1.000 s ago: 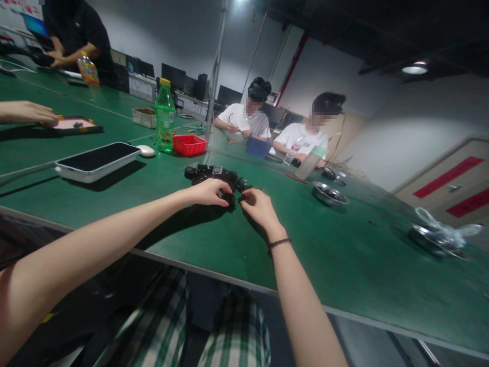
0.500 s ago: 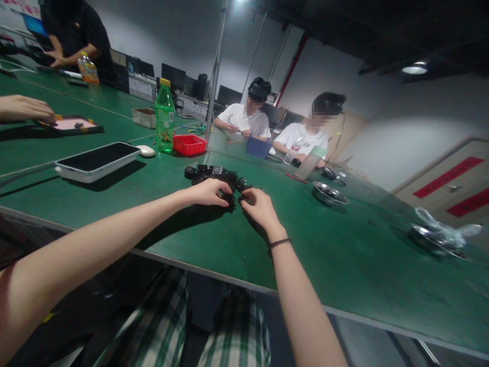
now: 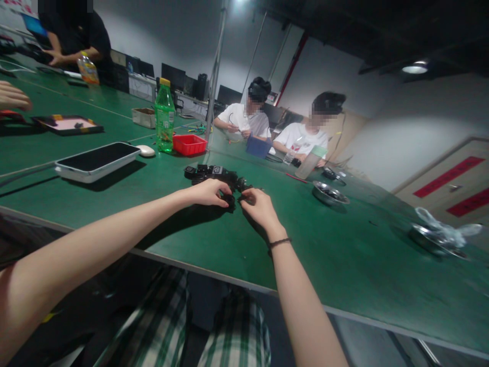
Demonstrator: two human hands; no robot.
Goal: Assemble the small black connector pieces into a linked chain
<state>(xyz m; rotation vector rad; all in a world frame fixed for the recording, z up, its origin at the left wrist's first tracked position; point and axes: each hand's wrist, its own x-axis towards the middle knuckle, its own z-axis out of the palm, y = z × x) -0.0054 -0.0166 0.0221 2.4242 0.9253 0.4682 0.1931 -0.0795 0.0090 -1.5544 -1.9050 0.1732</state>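
Observation:
My left hand [image 3: 212, 192] is closed on a small black part [image 3: 230, 203], thumb and fingers curled round it just above the green table [image 3: 214, 239]. Close by on the right, my right hand [image 3: 259, 205] pinches at something small and dark, mostly hidden by its fingers; I cannot make out what it is. Just beyond both hands lies a cluster of black parts [image 3: 214, 172], some with grey faces, partly covered by my left hand.
Left of my hands lie a phone-like slab [image 3: 97, 162], a green bottle [image 3: 164, 116] and a red tray [image 3: 190, 145]. Metal bowls [image 3: 330, 193] stand to the right, one holding a clear plastic bag [image 3: 445, 234]. Co-workers [image 3: 244, 117] sit across the table; another person's hand [image 3: 14, 97] shows far left.
My hands have hardly moved. At the far left, the other person's hand has drawn back leftward from the shallow pink-bottomed tray.

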